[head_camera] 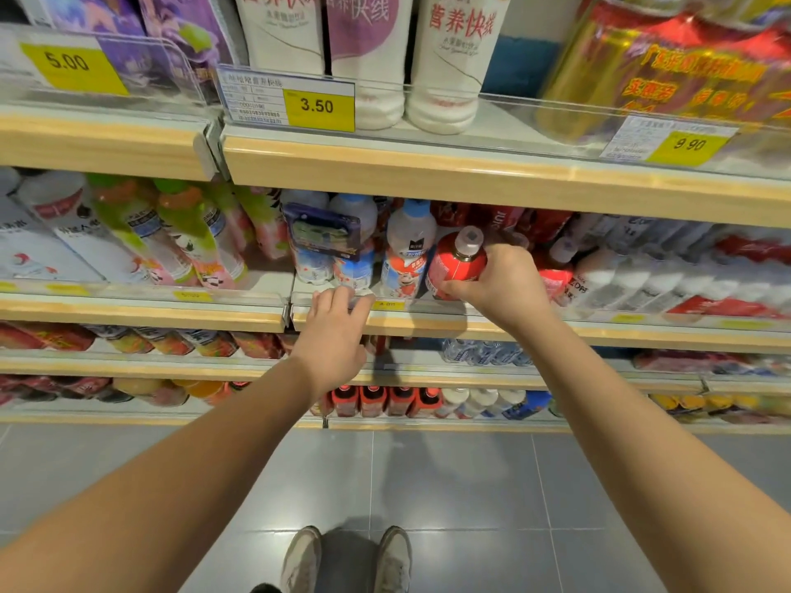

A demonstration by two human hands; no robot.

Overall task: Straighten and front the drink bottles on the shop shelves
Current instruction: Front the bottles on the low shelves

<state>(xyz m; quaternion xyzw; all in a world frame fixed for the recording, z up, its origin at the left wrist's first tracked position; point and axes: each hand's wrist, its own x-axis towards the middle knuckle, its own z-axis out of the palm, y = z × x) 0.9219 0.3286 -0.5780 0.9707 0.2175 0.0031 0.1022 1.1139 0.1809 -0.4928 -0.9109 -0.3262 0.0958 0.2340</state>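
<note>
Mid shelf [492, 325], just off the centre of view toward 2 o'clock: red bottle [453, 267] with a pale cap [469, 239], tilted, cap leaning toward the camera, base at the front edge of the shelf behind the clear rail.

Right grip [501, 284]: clamped on that red bottle from its 3 o'clock side, thumb low on the red label, fingers curled round the far side and mostly hidden.

Left grip [336, 331]: near centre toward 8 o'clock, apart and holding nothing, fingers [342, 295] laid forward on the clear rail of the same shelf; fingertips blurred, so cannot tell whether hooked over the edge.

At 9 o'clock of the red bottle, touching or just beside it: upright white bottle [408, 254] with a cartoon label. Further toward 9 o'clock: purple-wrapped pack [323, 233] of pale bottles, then green-capped bottles [184, 224] leaning leftward. Toward 3 o'clock: more red and white bottles, blurred.

At 12 o'clock, on the upper shelf [428, 173]: tall white bottles [453, 57] with red lettering, yellow price tag [319, 105] reading 3.50 — gold-and-red pack [663, 70] at 2 o'clock.

At 6 o'clock: grey tiled floor [471, 485] and a pair of shoes [346, 558], lower shelves of bottles in between.
</note>
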